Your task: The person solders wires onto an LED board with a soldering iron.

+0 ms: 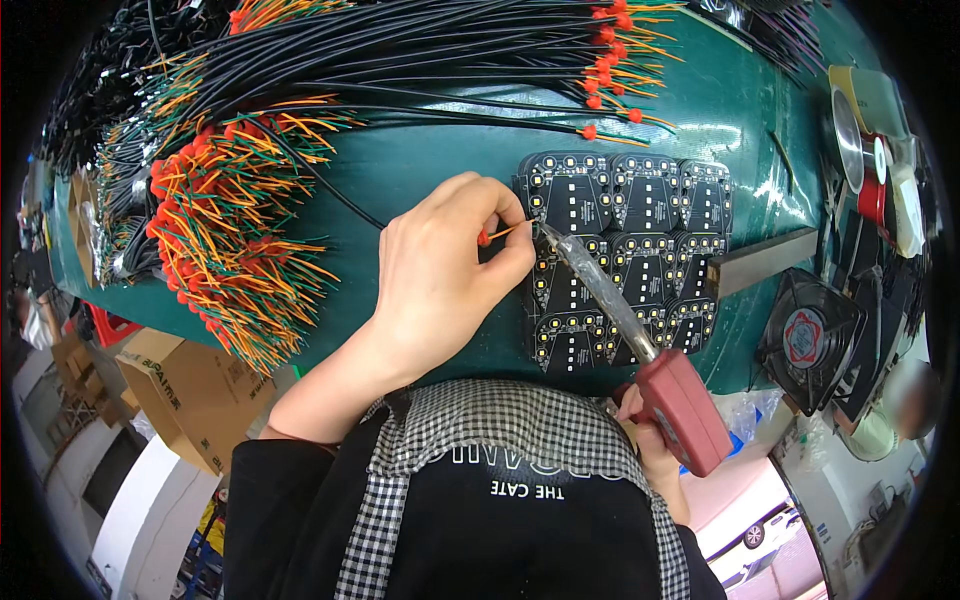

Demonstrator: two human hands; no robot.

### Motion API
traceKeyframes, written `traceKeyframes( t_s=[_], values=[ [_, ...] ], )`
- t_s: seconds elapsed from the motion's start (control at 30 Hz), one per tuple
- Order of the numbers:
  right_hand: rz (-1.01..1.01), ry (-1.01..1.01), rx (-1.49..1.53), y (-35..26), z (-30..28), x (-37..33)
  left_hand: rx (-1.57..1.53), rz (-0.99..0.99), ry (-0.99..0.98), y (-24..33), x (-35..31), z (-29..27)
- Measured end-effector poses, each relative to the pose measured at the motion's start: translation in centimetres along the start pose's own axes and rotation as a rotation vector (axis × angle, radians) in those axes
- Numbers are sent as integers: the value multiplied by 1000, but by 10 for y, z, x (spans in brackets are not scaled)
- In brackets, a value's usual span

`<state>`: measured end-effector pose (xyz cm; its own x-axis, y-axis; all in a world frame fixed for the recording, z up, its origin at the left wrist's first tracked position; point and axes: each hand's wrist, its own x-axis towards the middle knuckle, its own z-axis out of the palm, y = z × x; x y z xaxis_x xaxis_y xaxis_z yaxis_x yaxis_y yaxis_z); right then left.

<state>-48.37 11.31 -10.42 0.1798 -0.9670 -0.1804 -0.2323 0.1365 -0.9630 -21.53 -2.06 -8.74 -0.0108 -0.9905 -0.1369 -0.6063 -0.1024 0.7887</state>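
Note:
My left hand pinches the end of a black cable, whose orange wire and red collar show at the fingertips. That wire end is at the left edge of a panel of black circuit boards dotted with small yellowish LEDs. My right hand, partly hidden behind the red handle, is closed around a soldering iron. The iron's metal barrel slants across the boards, and its tip is close to the wire end by my left fingertips. Whether tip and wire touch is too small to tell.
Bundled black cables with orange and green ends lie on the green tabletop, with a heap of cable ends at left. A metal bar rests against the boards' right side. Further right stand a black fan and a red spool.

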Motion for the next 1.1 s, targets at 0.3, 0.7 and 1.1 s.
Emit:
traceKeyframes(
  t_s=[0.3, 0.7, 1.1],
  values=[
    [85, 0, 86, -22, -3, 13, 13, 10, 9, 2, 1, 1],
    [78, -4, 34, -21, -1, 19, -25, -65, -43, 6, 5, -2],
    [230, 98, 121, -33, 6, 30, 28, -53, -56, 10, 6, -4]
  ],
)
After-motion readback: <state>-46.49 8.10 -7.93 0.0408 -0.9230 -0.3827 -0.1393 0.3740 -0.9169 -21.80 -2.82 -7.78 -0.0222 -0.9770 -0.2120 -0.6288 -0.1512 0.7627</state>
